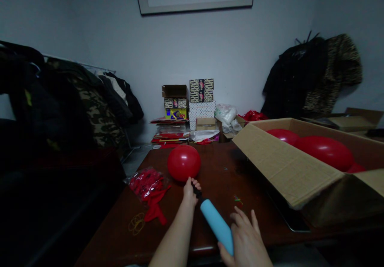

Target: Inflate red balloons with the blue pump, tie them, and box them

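My left hand [192,190] is closed around the neck of an inflated red balloon [184,163], where it meets the black nozzle end of a hand pump. The light blue barrel of the balloon pump [217,224] slants down toward me. Beside its near end is my right hand [246,235], fingers spread and slightly blurred, thumb against the barrel; the pump's near end is hidden. Left of the balloon lies a clear bag of uninflated red balloons [148,183], with some loose red ones [155,207] spilling toward me.
Several yellow rubber bands [137,224] lie at the left of the brown table [207,235]. An open cardboard box [288,167] with red balloons [324,151] takes up the right side, a flat dark device [295,221] beside it. Stacked boxes [201,91] stand at the back; coats hang both sides.
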`<state>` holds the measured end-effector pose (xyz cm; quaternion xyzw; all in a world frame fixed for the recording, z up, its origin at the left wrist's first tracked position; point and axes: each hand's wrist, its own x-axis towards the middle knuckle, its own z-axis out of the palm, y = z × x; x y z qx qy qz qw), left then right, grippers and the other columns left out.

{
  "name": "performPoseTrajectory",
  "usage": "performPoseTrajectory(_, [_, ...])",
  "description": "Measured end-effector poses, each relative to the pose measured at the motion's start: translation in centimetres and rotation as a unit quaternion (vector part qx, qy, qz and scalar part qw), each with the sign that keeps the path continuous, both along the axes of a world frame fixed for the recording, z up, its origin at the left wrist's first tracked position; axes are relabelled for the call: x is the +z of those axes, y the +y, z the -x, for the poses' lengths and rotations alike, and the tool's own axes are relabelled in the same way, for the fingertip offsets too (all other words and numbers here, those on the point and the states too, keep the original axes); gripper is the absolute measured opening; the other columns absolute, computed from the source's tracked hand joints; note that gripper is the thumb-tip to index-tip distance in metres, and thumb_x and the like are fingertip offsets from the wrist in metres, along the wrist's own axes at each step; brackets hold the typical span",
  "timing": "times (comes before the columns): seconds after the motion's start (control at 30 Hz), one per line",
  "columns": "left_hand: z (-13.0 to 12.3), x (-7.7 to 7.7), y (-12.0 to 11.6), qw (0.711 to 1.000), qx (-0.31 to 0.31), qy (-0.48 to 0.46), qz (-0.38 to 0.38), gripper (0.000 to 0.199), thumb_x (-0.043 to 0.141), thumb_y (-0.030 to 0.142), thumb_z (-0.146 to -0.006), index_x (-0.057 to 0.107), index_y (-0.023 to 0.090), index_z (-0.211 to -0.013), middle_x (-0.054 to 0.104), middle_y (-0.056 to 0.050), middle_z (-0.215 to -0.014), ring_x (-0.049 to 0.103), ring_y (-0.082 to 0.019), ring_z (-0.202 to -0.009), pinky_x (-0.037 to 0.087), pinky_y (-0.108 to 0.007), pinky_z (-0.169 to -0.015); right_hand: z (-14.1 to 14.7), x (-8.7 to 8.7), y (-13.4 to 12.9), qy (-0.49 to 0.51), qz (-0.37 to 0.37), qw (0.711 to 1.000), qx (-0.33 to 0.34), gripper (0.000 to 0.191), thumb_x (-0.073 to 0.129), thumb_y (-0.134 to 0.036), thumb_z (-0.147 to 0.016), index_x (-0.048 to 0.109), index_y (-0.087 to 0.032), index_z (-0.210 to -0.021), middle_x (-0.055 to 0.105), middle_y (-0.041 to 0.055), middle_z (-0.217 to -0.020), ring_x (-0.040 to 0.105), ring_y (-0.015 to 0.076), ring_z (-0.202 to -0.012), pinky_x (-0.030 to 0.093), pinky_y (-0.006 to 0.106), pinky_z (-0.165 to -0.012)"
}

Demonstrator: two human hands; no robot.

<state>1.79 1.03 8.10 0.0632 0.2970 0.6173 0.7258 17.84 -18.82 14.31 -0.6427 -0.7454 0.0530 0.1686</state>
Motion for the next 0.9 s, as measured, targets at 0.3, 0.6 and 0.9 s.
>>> performPoseTrajectory(0.3, [-0.5,-0.8,-0.4,1.000,0.006,0.009,-0.006,0.026,0.044,0.028,-0.087,0.037,0.018,-0.064,0.034,0.006,-0.049,0.034,-0.005,-0.036,0.029,-0.017,-0.036,1.4,-1.0,2.2,-0.002,-0.051,0.999,-0.006,0.037,0.052,-0.043,-0.074,0.067,-0.013,-0.089,0.060,0.0129,-0.108,0.039,0.0296,-0.121,-0.001,0.049,-0.108])
performPoseTrajectory(0.6, [-0.1,-1.4,-0.1,0.999,0.003,0.044,0.001,0.027,0.048,0.033,-0.085,0.037,0.019,-0.065,0.034,0.007,-0.049,0.034,-0.006,-0.036,0.026,-0.017,-0.036,1.9,-2.4,2.4,-0.003,-0.018,1.000,-0.021,0.040,0.051,-0.045,-0.076,0.067,-0.013,-0.093,0.060,0.0135,-0.108,0.041,0.0302,-0.119,0.004,0.051,-0.108])
performPoseTrajectory(0.9, [-0.3,-1.9,0.3,0.998,0.019,0.052,0.025,0.026,0.041,0.028,-0.088,0.035,0.019,-0.064,0.031,0.007,-0.049,0.030,-0.005,-0.034,0.021,-0.016,-0.034,-3.2,-5.0,-0.1,0.003,0.056,0.997,0.045,0.036,0.058,-0.049,-0.071,0.068,-0.018,-0.087,0.063,0.0107,-0.106,0.043,0.0339,-0.119,0.010,0.059,-0.105])
